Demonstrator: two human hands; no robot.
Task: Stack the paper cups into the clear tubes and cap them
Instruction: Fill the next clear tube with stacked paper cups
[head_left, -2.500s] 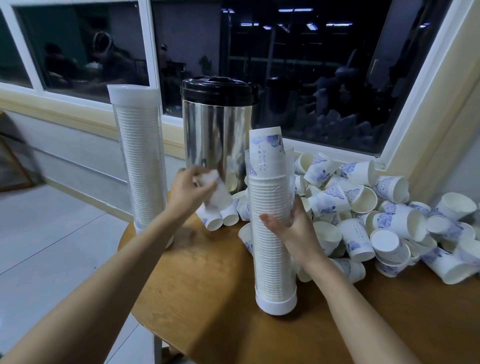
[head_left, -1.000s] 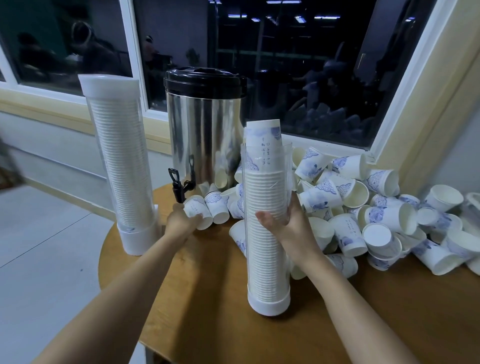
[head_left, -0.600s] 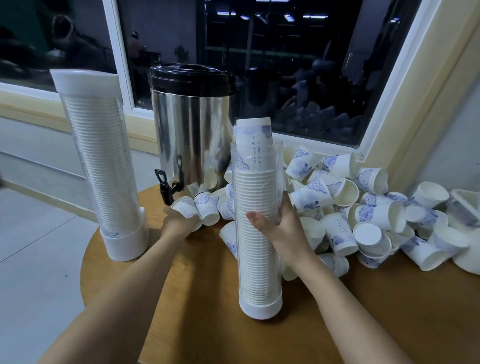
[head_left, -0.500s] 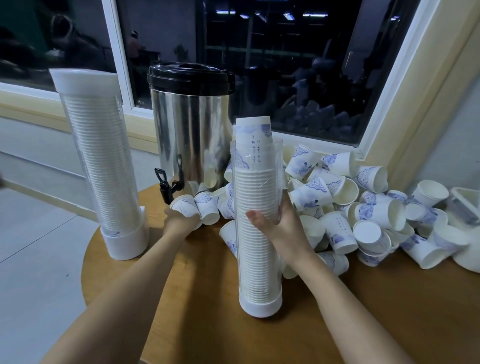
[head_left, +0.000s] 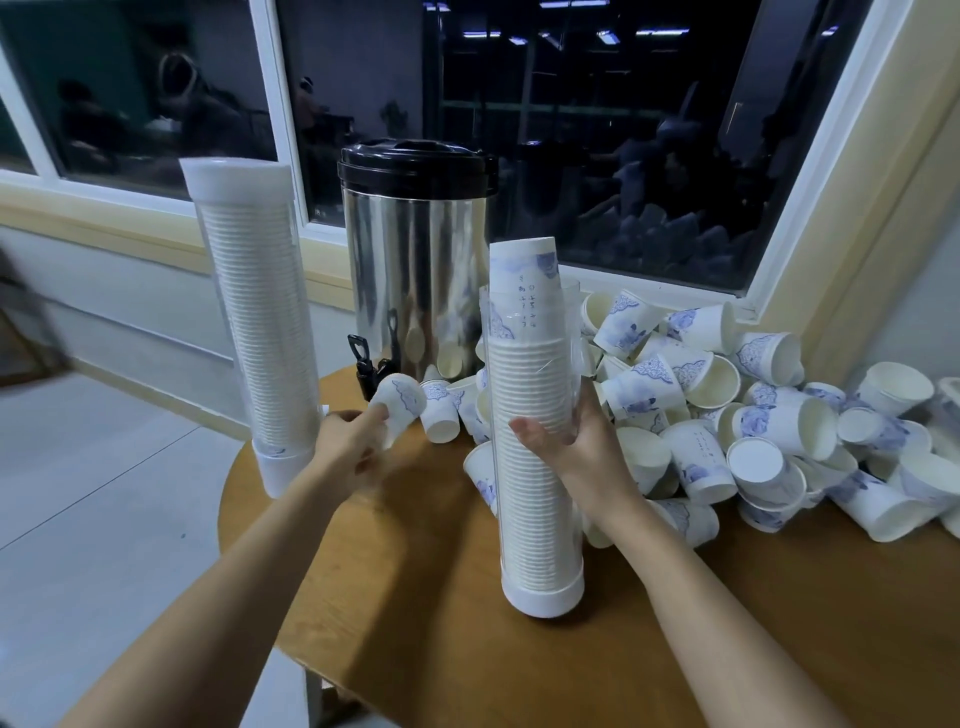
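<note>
Paper cup (head_left: 399, 407) we're pinching in our left hand (head_left: 349, 448), just left of the tube (head_left: 535, 519) | right hand (head_left: 579, 453) is curling round that tube, which is standing on the table (head_left: 415, 623) | we're guessing: mouth-down, square over the stack (head_left: 524, 291), keeping the tube steady

stacking cups at the bench (head_left: 415, 597)
the left hand (head_left: 348, 441) held one paper cup (head_left: 397, 408); the right hand (head_left: 576, 447) gripped the uncapped tube (head_left: 535, 493), cups poking above its rim. a capped tube (head_left: 260, 322) stood left.
</note>
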